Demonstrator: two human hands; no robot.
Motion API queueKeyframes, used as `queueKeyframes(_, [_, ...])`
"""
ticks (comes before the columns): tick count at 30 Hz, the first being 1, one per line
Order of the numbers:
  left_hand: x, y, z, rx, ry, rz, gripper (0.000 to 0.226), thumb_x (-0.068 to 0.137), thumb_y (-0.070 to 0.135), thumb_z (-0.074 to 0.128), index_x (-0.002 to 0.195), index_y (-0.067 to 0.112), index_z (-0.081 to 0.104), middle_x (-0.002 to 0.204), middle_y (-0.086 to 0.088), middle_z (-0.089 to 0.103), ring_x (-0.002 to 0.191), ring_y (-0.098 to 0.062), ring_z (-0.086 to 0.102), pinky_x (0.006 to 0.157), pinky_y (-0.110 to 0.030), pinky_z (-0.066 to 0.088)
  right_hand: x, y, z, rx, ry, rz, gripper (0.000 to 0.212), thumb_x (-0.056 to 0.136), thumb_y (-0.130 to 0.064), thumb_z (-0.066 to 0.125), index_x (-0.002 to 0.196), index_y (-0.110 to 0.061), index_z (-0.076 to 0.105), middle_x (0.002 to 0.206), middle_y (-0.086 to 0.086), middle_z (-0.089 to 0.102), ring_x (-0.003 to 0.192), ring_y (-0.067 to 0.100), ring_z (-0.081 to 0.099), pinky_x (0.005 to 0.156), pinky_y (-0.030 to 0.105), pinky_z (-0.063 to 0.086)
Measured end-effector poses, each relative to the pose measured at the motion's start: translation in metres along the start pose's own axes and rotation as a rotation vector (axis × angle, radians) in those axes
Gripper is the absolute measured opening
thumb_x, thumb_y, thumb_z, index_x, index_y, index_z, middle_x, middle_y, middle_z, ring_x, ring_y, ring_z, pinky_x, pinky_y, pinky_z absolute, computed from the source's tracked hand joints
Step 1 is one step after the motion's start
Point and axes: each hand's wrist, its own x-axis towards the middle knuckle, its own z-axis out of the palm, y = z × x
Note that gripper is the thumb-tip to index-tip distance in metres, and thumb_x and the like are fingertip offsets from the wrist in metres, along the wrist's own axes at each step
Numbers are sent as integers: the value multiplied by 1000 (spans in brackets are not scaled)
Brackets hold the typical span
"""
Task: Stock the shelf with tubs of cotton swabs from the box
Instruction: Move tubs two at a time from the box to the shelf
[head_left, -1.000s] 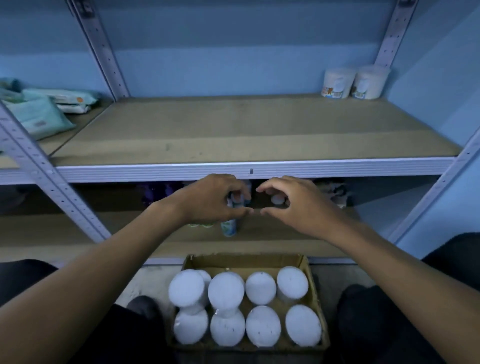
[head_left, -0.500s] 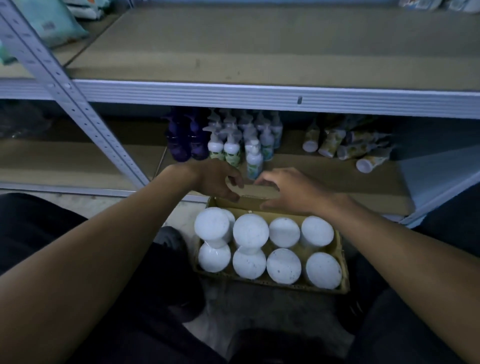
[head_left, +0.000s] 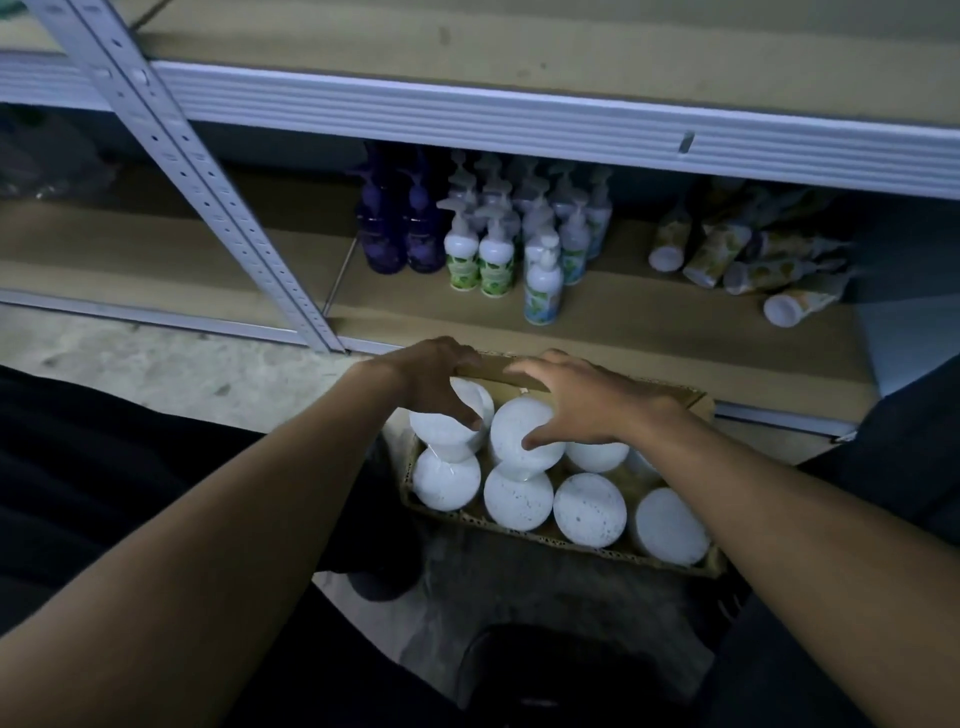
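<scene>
Hands (head_left: 519, 400) hide the box's (head_left: 571, 543) back tubs (head_left: 597, 454).

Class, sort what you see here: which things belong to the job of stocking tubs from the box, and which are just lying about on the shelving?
Part of the job:
tubs
box
left hand on one raised tub
right hand on another
upper shelf

Just lying about:
purple bottles
white pump bottles
toppled tubes
</scene>
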Motion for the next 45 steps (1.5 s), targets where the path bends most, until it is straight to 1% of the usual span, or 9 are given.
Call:
queueKeyframes(2, [1,-2,7,-13,6,-6,95,60,56,84,143,32,43,142,3,43,128,-20,45,105,-40,42,4,0,5,-22,-16,-6,97,66,-50,86,148,-38,36,144,-8,40,129,19,47,101,44,48])
queueKeyframes(5, [1,-5,15,-37,19,0,106,43,68,77,141,43,42,142,6,45,128,-19,47,103,-40,46,7,2,8,-39,-42,-6,100,65,-49,87,149,-36,36,145,-7,39,130,19,45,100,40,47])
queueKeyframes(7, [0,-7,19,-47,28,-3,112,39,69,75,142,41,40,142,6,46,128,-19,48,102,-39,46,8,2,9,-63,-60,-3,101,65,-48,87,150,-36,34,147,-8,38,130,19,45,97,38,47])
queueKeyframes(13, [-2,-9,30,-23,76,-2,101,56,50,88,143,29,41,142,-2,46,127,-24,47,102,-33,43,11,0,18,-135,-97,12,106,60,-54,88,150,-36,33,144,-9,37,128,19,46,95,44,50])
queueKeyframes(19, [-1,-7,37,-12,112,-6,98,56,47,89,141,25,44,143,-5,46,126,-26,49,102,-36,44,10,-2,37,-169,-82,-6,102,60,-51,90,146,-32,37,146,-5,35,129,25,45,86,37,49])
queueKeyframes(28, [3,-6,44,66,117,-21,103,52,46,91,140,21,42,145,-5,42,125,-32,47,101,-42,46,9,-3,41,-162,-45,-16,99,63,-44,90,144,-28,37,142,-2,32,124,26,48,77,36,49])
queueKeyframes(34, [3,-6,41,84,137,4,104,56,41,90,143,19,37,143,-7,43,124,-33,48,101,-41,45,8,-4,38,-148,-39,-7,97,66,-48,87,144,-26,34,139,-1,33,123,27,48,83,40,51])
queueKeyframes(39, [-1,1,20,39,184,5,96,53,42,90,136,20,47,129,-4,52,115,-29,54,94,-41,49,5,-5,20,-89,23,9,104,68,-50,86,151,-22,29,148,-2,34,129,25,47,91,39,48])
queueKeyframes(45, [-16,17,-24,85,231,22,97,59,42,89,141,20,44,137,-4,50,122,-25,50,101,-38,45,-2,-11,-16,-7,121,3,101,66,-53,85,150,-26,35,146,-5,33,128,22,46,95,41,48])
